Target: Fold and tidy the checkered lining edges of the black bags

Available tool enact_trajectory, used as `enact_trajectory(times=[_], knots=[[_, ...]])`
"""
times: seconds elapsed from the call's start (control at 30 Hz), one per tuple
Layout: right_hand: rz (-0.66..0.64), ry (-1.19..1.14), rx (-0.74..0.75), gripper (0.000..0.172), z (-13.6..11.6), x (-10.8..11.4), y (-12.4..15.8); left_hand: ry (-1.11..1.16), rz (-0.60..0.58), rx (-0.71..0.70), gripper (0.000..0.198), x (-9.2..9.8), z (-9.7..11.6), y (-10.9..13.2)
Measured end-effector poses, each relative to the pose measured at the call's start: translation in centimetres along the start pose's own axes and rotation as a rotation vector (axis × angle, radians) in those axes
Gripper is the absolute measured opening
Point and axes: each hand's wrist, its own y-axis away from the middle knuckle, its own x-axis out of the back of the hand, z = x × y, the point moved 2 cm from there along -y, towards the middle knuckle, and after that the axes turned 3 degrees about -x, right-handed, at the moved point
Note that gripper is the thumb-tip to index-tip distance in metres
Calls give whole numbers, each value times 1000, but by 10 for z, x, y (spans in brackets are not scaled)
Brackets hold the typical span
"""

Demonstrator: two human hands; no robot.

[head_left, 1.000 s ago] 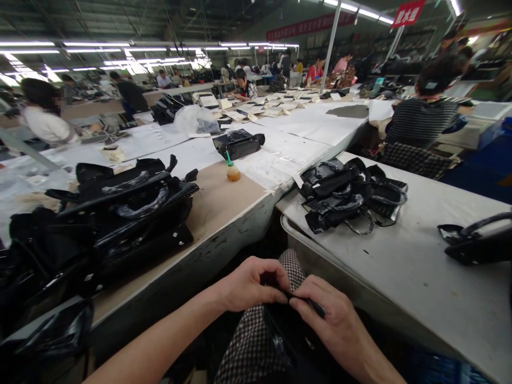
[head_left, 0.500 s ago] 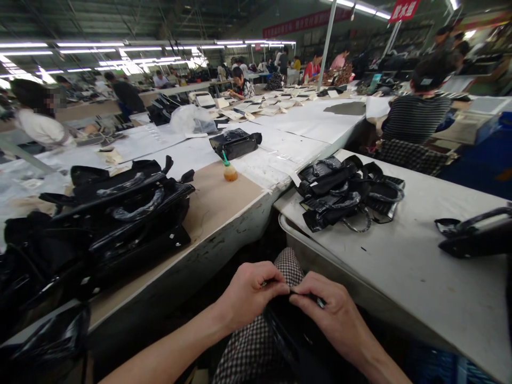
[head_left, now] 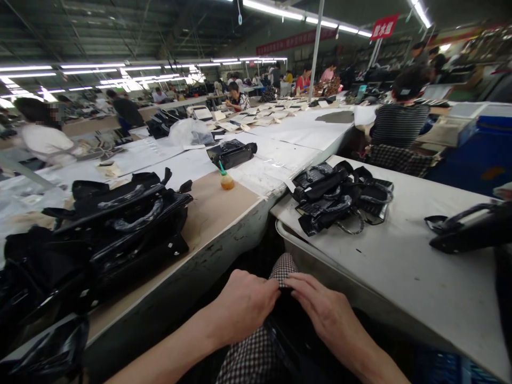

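My left hand [head_left: 244, 304] and my right hand [head_left: 320, 314] meet over my lap, fingertips pinched together on the edge of a black bag piece [head_left: 288, 330] that lies on my checked trouser leg [head_left: 248, 357]. Both hands are closed; most of the piece is hidden under them. A pile of black handbags [head_left: 116, 224] lies on the long table to my left. Another heap of black bags [head_left: 340, 194] rests on the white table to my right.
A small glue bottle [head_left: 226, 180] stands on the brown table top [head_left: 224, 208]. A single black bag [head_left: 231, 152] lies further back, and a black handle piece [head_left: 468, 226] is at the right edge. A person in a striped top [head_left: 400, 122] sits ahead; other workers fill the hall.
The view has tilted up slightly. My hands closed tighter together on the black piece, and the dark tool seen in my right fingers earlier no longer shows.
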Motion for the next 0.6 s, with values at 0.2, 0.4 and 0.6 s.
enact_trajectory(times=[0.2, 0.4, 0.6], knots=[[-48, 92, 10, 26, 3, -2, 2, 309, 101, -78, 28, -12, -8, -10], [7, 207, -108, 21, 10, 3, -4, 888, -156, 263, 29, -12, -13, -27], [10, 243, -251, 25, 17, 8, 7, 871, -90, 259, 15, -16, -1, -46]])
